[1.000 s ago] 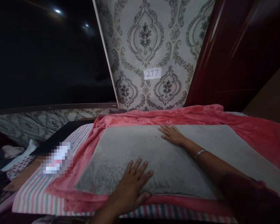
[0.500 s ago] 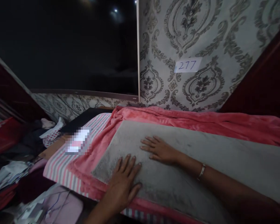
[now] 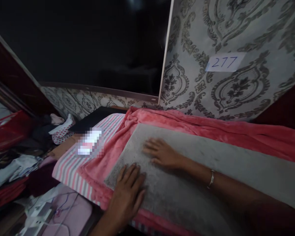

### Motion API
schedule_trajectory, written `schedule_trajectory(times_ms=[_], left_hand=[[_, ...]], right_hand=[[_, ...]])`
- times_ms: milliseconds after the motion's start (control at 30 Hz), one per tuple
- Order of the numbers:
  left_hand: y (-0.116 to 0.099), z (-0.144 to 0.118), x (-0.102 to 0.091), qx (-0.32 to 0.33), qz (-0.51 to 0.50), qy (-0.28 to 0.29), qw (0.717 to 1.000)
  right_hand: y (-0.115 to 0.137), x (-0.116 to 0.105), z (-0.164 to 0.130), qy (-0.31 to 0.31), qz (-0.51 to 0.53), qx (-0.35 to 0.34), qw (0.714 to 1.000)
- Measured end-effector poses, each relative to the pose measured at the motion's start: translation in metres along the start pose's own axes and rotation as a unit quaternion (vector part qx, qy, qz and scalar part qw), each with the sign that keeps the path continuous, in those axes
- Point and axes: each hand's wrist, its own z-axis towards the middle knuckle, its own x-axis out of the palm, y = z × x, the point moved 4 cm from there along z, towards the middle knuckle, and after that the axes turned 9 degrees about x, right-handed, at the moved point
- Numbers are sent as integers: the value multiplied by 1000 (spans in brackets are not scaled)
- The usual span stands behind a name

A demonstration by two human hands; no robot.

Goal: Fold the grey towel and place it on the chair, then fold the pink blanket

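A long grey piece of cloth (image 3: 196,183) lies spread flat on a pink-red plush blanket (image 3: 147,116). My left hand (image 3: 127,196) rests on its near left part, palm down, fingers stretched and only slightly apart. Farther back on the same cloth lies my right hand (image 3: 164,154), also flat with fingers extended and a little blurred by motion. A bracelet (image 3: 211,178) circles the right wrist. Neither hand grasps anything. The cloth's right end runs past the right arm, which covers part of it.
Under the blanket is a striped cover (image 3: 72,170), with a pixelated bright object (image 3: 89,141) on it. A large black screen (image 3: 88,46) stands behind. At left are a power strip (image 3: 38,218), a red bag (image 3: 11,127) and piled clothes (image 3: 27,167). A paper marked 277 (image 3: 225,62) hangs on the wall.
Both hands have shifted left over the grey cloth, staying flat. The camera view has turned a little, so the screen and wall paper appear farther right.
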Motion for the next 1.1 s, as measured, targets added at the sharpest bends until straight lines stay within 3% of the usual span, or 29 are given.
schedule_trajectory(times_ms=[33,100,267,333,400,467,567,633,700,800,900,1000,1100], left_hand=[[2,-2,2,-8,13,7,1000],[4,-6,7,-19,33,23,999],[3,-9,14,-28,43,36,998],[3,-9,11,-21,40,33,998],[5,-8,6,-17,33,28,999],[8,-8,1,-29,35,16,999],[14,-9,0,-69,78,-3,994],[15,-9,3,-83,111,-7,990],[14,-9,8,-83,125,-7,989],[13,-11,12,-86,124,2,989],[12,-12,13,-102,111,11,988],[12,-13,12,-124,85,20,988],[12,-14,12,-140,54,34,988]], right_hand=[[12,4,8,20,11,-40,999],[7,9,25,39,16,-40,998],[-80,0,64,40,-14,131,991],[-92,-7,70,52,-24,159,986],[-82,-14,71,41,-35,179,982],[-53,-17,71,6,-35,166,985],[-4,-7,72,3,-6,49,999],[7,3,78,31,12,-5,999],[-6,9,90,44,12,22,999],[-49,11,107,51,-1,110,993],[-77,10,117,44,-9,144,989],[-78,10,119,33,-24,166,985],[-60,10,104,12,-46,209,977]])
